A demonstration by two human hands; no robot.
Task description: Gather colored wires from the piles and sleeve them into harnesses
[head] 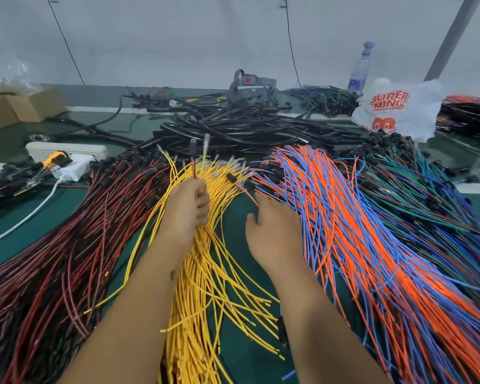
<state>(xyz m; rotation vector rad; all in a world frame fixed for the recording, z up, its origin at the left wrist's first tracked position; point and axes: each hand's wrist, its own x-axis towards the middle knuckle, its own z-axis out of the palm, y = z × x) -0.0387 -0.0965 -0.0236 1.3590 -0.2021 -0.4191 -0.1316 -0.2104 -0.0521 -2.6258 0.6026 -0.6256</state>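
Fanned piles of wires cover a green table: red and black wires on the left, yellow wires in the middle, orange and blue wires to the right, green and dark blue wires at the far right. My left hand is closed over the yellow pile and holds a few wires upright, a red-black one and a yellow one, their terminal ends sticking up. My right hand lies with fingers spread at the left edge of the orange and blue pile. A heap of black sleeving tubes lies behind the piles.
A cardboard box sits at the far left. A white power strip and white cable lie behind the red pile. A printed plastic bag and a clear bottle stand at the back right, a grey device at the back.
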